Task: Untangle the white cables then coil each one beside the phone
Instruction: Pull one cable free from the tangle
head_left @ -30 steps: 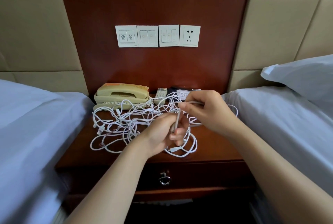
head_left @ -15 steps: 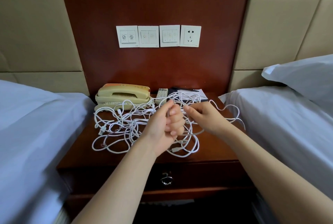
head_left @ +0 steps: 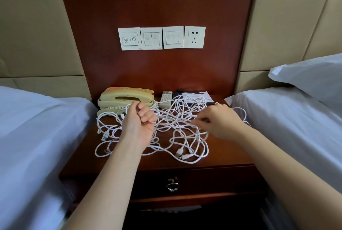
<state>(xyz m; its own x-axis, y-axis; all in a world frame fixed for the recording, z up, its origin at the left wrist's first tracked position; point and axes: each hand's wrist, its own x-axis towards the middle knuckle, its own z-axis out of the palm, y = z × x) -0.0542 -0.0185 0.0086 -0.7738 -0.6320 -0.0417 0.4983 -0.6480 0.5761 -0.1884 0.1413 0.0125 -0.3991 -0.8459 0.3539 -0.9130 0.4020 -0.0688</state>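
A tangle of white cables (head_left: 177,128) sprawls over the dark wooden nightstand (head_left: 222,157), with USB plugs lying at its front and left. A beige phone (head_left: 125,98) stands at the back left. My left hand (head_left: 140,120) is raised over the left part of the tangle, fingers curled round a white cable strand that runs right. My right hand (head_left: 220,120) is over the right part and pinches a strand between thumb and fingers. The strand stretches between both hands.
A remote control (head_left: 166,98) and a notepad with a pen (head_left: 194,96) lie behind the cables. White-sheeted beds flank the nightstand, left (head_left: 37,137) and right (head_left: 286,118). Wall switches and a socket (head_left: 194,37) sit above. A drawer ring pull (head_left: 172,186) hangs in front.
My hands have moved apart from the middle: the left one went left and up, the right one went right, drawing a cable strand out between them.
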